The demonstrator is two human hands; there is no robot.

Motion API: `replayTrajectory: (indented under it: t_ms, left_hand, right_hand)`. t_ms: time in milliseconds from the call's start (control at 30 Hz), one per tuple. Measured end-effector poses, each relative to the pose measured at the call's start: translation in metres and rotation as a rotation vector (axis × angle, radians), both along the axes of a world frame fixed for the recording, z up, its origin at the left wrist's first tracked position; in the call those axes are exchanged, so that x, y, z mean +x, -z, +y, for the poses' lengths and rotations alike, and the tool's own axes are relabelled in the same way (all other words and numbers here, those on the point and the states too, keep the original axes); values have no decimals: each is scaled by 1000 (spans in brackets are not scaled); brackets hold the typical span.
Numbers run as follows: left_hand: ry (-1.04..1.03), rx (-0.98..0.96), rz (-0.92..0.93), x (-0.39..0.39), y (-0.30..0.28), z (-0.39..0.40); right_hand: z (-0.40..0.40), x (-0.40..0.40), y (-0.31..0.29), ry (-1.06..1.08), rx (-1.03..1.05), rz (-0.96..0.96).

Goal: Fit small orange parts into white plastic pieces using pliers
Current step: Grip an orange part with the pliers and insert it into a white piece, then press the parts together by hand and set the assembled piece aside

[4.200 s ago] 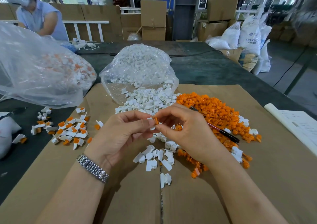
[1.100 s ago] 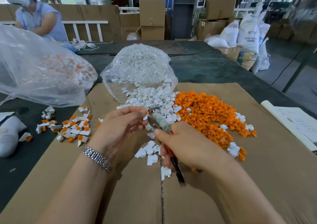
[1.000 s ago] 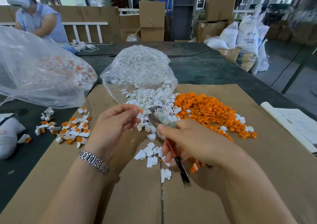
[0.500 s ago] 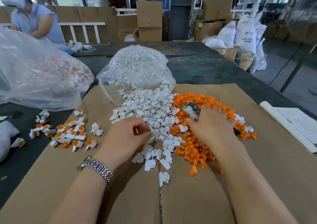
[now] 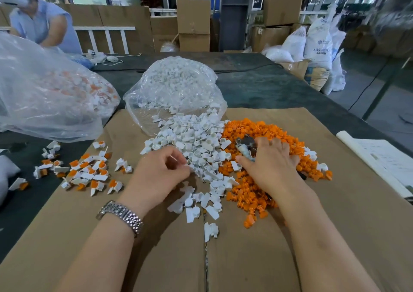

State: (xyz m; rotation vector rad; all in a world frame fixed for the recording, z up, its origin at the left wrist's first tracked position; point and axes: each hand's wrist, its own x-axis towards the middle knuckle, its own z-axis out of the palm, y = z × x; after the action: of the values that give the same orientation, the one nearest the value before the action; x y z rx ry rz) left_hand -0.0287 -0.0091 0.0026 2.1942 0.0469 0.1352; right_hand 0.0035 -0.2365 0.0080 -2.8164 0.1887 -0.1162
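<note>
- Head view: a dark counter (image 5: pixel 279 85) carries a flat brown cardboard sheet (image 5: pixel 245 258); stacked cartons and white sacks (image 5: pixel 317 39) fill the room behind.
- Two clear bags: one of white plastic pieces (image 5: pixel 178 85) spilling open, one of assembled parts (image 5: pixel 51 90) at left.
- Loose piles: white pieces (image 5: pixel 196 148), orange parts (image 5: pixel 263 130), assembled parts (image 5: pixel 85 171); too many to count.
- Left hand (image 5: pixel 156 177): fingers curled together at the white pile's edge; anything pinched cannot be made out.
- Right hand (image 5: pixel 270 164): rests on the orange pile, over the pliers (image 5: pixel 245 146); handles hidden, grip cannot be told.
- A second person (image 5: pixel 42 23) is cut off at upper left.
</note>
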Motion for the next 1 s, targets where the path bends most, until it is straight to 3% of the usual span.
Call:
replayTrajectory:
  t_ms: [133, 267, 500, 633, 867, 933, 1000]
  left_hand:
    - [-22, -343, 76, -2, -6, 1]
    - [-20, -617, 144, -2, -9, -1]
    - [80, -992, 246, 3, -8, 4]
    - [135, -1086, 283, 3, -6, 2]
    - [191, -1158, 262, 0, -9, -3]
    - [216, -1164, 263, 0, -10, -5]
    - [235, -1175, 254, 0, -10, -7]
  right_hand:
    - [-4, -11, -14, -209, 91, -74]
    - [-11, -26, -26, -459, 80, 153]
    - [-5, -19, -15, -439, -34, 63]
    - [2, -12, -8, -427, -88, 11]
    - [-2, -7, -5, -400, -5, -152]
    - [-1, -8, -6, -383, 135, -219]
    - [1, -11, -9, -352, 469, -281]
